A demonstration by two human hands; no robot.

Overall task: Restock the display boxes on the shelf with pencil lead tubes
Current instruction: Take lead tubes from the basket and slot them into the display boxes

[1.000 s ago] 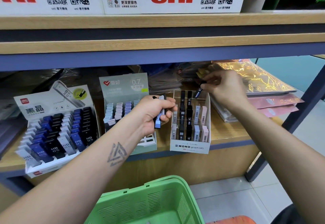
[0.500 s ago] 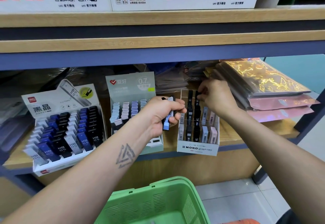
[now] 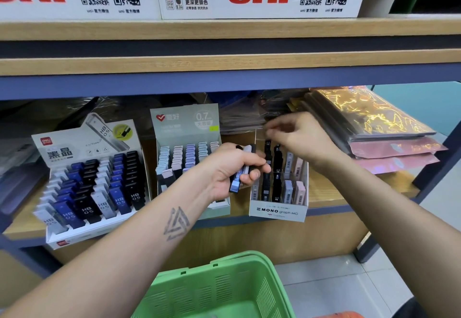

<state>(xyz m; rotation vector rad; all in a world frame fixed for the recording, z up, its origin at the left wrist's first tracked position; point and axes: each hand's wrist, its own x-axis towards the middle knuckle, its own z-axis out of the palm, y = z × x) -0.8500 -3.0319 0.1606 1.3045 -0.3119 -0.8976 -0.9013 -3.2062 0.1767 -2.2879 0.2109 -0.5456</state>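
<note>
Your left hand [image 3: 233,167] was closed around a small bundle of slim plastic pencil lead tubes [image 3: 240,171], black, white and pale blue, with the blue one sticking out below your fingers. That bundle sat just at nine o'clock of the white cardboard MONO display box [image 3: 277,211], almost touching its left wall. Your right hand [image 3: 299,138] hovered over the box's twelve o'clock edge, fingers pinched together. The blur there hid whether anything was between them, so I cannot tell what, if anything, it held.

The main risk, as I judged it, was in your left grip. Several smooth tubes were held loosely in one fist, and the blue one already hung low. Had you relaxed your fingers while attending to your right hand, it could have slipped out towards six o'clock, onto the shelf edge or down into the green plastic basket [image 3: 224,290].

The box itself looked light and stood near the front edge of the wooden shelf [image 3: 326,192]. A push from your right wrist could have nudged it forward or tipped it.

The black tubes [image 3: 277,160] already standing in its rows were packed upright. Forcing another in at an angle could have knocked over its neighbours or put it in the wrong colour column.

At nine o'clock of your left hand, the pale green 0.7 display box [image 3: 185,128] stood close enough for your forearm to brush it.
</note>
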